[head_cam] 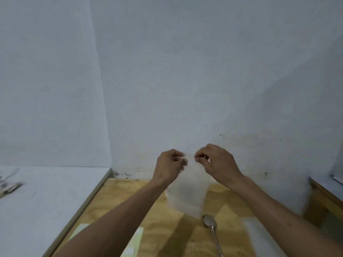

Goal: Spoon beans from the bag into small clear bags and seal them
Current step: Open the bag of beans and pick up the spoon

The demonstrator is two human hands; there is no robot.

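Note:
A small clear bag (187, 193) hangs in the air above the wooden table (115, 204), in front of the white wall. My left hand (169, 166) pinches its top edge on the left and my right hand (216, 163) pinches the top edge on the right. The bag looks blurred and I see no beans in it. A metal spoon (210, 222) lies on the table just below the bag, bowl towards the wall, handle running to the bottom edge. The big bean bag is out of view.
A white surface (46, 197) with blurred objects (9, 184) sits at the left. Flat clear plastic pieces (137, 238) lie on the wood near the bottom. A wooden ledge (326, 193) stands at the right. The wall is close behind.

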